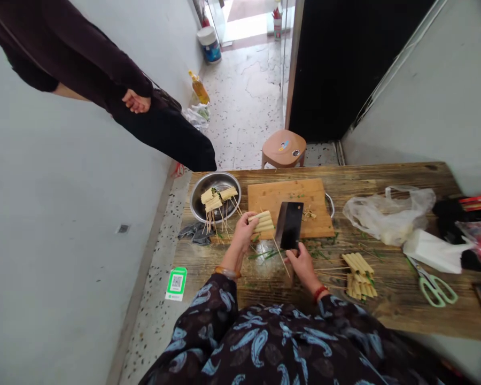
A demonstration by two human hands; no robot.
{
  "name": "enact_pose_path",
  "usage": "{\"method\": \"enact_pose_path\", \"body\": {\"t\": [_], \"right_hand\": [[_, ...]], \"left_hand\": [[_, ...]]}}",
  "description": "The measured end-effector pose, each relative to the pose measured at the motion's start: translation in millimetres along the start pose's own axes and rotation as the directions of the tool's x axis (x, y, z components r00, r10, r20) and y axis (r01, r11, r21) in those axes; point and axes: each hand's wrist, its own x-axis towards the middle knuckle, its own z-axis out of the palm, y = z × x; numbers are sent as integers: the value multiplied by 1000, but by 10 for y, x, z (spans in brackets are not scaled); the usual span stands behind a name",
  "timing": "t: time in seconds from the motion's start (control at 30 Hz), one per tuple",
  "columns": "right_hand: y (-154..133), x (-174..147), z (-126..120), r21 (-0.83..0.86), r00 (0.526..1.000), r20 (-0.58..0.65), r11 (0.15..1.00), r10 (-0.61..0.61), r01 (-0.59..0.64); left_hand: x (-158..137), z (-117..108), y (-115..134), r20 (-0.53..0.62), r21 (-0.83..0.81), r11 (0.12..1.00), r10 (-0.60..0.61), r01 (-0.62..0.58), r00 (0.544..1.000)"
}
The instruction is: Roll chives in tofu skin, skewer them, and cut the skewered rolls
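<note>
My left hand point(244, 234) is closed on skewered rolls point(264, 222), pale yellow and laid side by side, with a thin stick pointing down toward me. In my right hand point(302, 263) is the handle of a dark-bladed cleaver point(292, 222), its broad blade upright just right of the rolls. Both are over the near part of a wooden cutting board point(270, 193), where small scraps point(309, 213) lie. A steel bowl point(195, 206) on the left holds more skewered rolls point(212, 202) with green filling. Another pile of skewered rolls point(359, 275) rests right of my right hand.
Right on the table point(404, 315) are a plastic bag point(388, 214), a white tissue pack point(435, 250) and green-handled scissors point(436, 291). A dark cloth point(196, 233) lies by the bowl. Beyond the table stand a stool point(284, 147) and, at left, another person point(160, 120).
</note>
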Motion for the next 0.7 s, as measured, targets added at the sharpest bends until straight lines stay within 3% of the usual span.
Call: {"method": "enact_pose_path", "body": {"t": [0.2, 0.4, 0.47, 0.57, 0.63, 0.7], "right_hand": [[-81, -61, -598, -35, 999, -45, 999, 14, -15], [-71, -10, -588, -70, 996, -81, 997, 30, -36], [-51, -6, -553, -78, 996, -82, 996, 30, -36], [-23, 2, -544, -124, 997, -82, 992, 1, -11], [-7, 17, -556, -174, 996, -78, 984, -35, 21], [8, 33, -567, -215, 995, -74, 976, -63, 46]], "left_hand": [[436, 324, -245, 30, 157, 987, 13, -18, 999], [457, 500, -346, -96, 428, 899, 142, -88, 985], [361, 516, -346, -30, 616, 765, 264, -190, 964], [274, 576, -369, 183, 830, 445, 352, -337, 918], [285, 627, -394, 260, 866, 336, 328, -370, 908], [329, 670, -418, 312, 874, 284, 295, -395, 903]]}}
